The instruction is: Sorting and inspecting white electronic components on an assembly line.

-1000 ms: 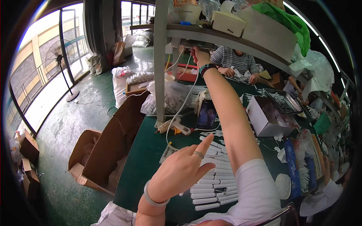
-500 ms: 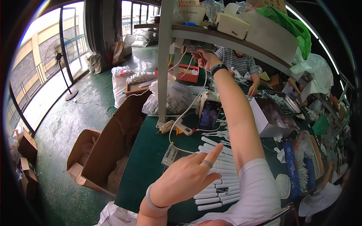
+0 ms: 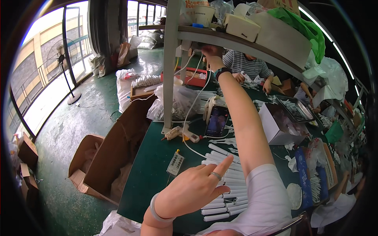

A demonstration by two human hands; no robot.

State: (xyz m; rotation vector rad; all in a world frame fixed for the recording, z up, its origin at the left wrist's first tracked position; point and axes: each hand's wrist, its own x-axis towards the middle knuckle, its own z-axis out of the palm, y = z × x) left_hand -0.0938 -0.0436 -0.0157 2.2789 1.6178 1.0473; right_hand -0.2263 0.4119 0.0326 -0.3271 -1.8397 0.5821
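Up at the top of the reach, the right hand (image 3: pixel 210 51) is raised to the underside of the grey shelf (image 3: pixel 252 44), its fingers curled against the spot where the white cables (image 3: pixel 192 100) come down. Whether it pinches a cable or only touches the shelf cannot be told, as the fingertips are hidden from this angle. A dark beaded band (image 3: pixel 221 72) sits on that wrist.

The left hand (image 3: pixel 193 188) hovers low over the green table (image 3: pixel 149 177), holding nothing. Its fingers are loosely spread and the index finger is stretched toward the rows of white tubes (image 3: pixel 232 185) just beyond it.

By my reading, the step in hand is getting at the cable's upper end below the shelf. Any further move there calls for working by feel, with the left hand free to steady things below.

The cables are thin, white and slack. They hang from the shelf beside the metal post (image 3: pixel 170 67), and 1 of them runs down to the tabletop near a pale glue gun (image 3: pixel 178 133).

Close by are:
- a small grey button controller (image 3: pixel 175 164)
- a propped phone (image 3: pixel 216 120)
- an open white box (image 3: pixel 275 128)

An open cardboard carton (image 3: pixel 114 153) leans at the table's left edge. Behind the shelf, another person in a striped shirt (image 3: pixel 246 67) works at the far side.
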